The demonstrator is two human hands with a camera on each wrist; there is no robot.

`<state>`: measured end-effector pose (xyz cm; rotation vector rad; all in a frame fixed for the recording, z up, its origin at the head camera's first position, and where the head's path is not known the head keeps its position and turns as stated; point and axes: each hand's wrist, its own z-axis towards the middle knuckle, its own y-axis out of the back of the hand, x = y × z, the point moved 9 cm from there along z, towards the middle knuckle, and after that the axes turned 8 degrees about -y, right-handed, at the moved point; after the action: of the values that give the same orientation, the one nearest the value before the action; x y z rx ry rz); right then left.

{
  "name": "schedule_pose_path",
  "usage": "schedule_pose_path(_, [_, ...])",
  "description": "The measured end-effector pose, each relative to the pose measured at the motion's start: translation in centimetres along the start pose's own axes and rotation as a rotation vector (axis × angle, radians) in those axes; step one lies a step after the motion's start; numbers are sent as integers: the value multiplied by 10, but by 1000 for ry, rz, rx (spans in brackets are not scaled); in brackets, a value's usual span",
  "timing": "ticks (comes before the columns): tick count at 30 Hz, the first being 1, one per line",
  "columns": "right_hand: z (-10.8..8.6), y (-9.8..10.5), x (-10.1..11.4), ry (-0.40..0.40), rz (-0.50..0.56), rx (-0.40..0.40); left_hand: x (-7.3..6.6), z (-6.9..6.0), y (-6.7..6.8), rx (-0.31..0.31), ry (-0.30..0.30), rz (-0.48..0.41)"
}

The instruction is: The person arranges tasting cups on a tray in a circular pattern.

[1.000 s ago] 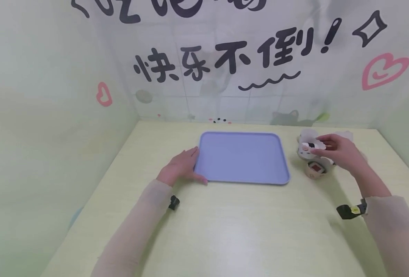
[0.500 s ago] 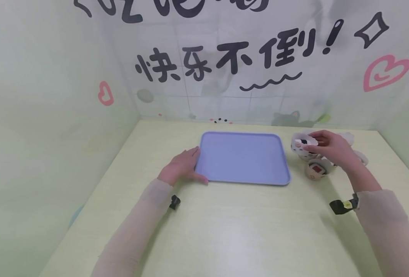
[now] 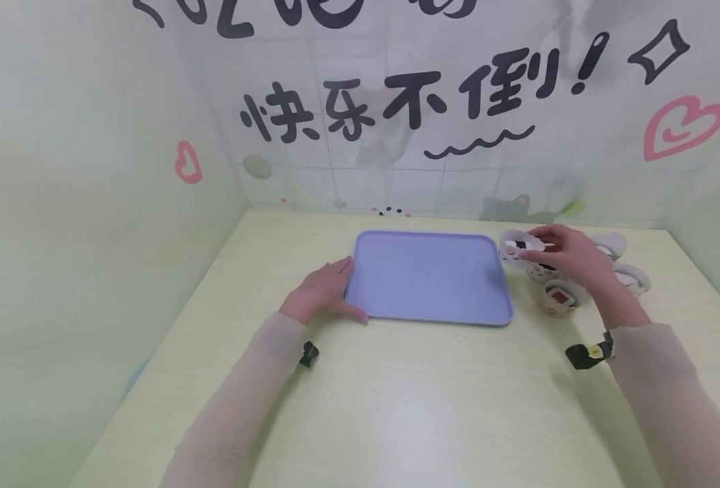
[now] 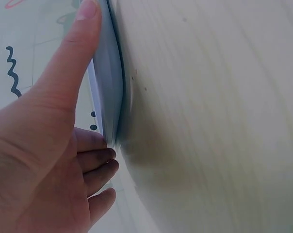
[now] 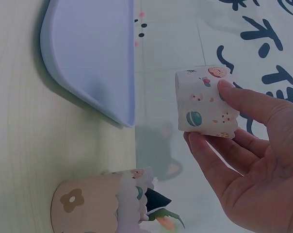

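A blue tray (image 3: 427,278) lies on the table; in the left wrist view the tray's side (image 4: 107,73) shows edge-on. My left hand (image 3: 320,295) rests against its left edge, thumb at the near corner, fingers fairly straight. Between thumb and fingers, my right hand (image 3: 570,257) pinches a white patterned paper cup (image 3: 515,249) beside the tray's far right corner. The right wrist view shows this cup (image 5: 204,104) raised, with the right hand (image 5: 258,145) gripping its scalloped end. Dark and white contents show inside the cup in the head view.
Several more filled paper cups stand to the right of the tray, among them a beige cup (image 3: 558,298) nearest the front and a white one (image 3: 631,278) farther right. In the right wrist view a beige cup with a flower (image 5: 83,204) stands below the tray corner. A printed curtain hangs behind.
My right hand has moved left with the white cup, from above the group of cups to the tray's right edge. The left hand and the tray have stayed in place.
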<state>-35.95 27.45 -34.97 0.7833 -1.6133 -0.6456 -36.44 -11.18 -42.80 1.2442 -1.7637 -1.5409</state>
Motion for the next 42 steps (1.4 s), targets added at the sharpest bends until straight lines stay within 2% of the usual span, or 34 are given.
schedule_pose_path(11, [13,-17,14,-1,64,25,1,-1,-2,2,-1,-6])
schedule_pose_path(20, [20,-32,31,51,96,39,2,1,-1,-5,3,-6])
schedule_pose_path(25, [25,-41,38,55,120,46,2,1,-2,0,2,-23])
schedule_pose_path(42, [51,-63,59,62,138,33,1,3,-2,-6,-15,9])
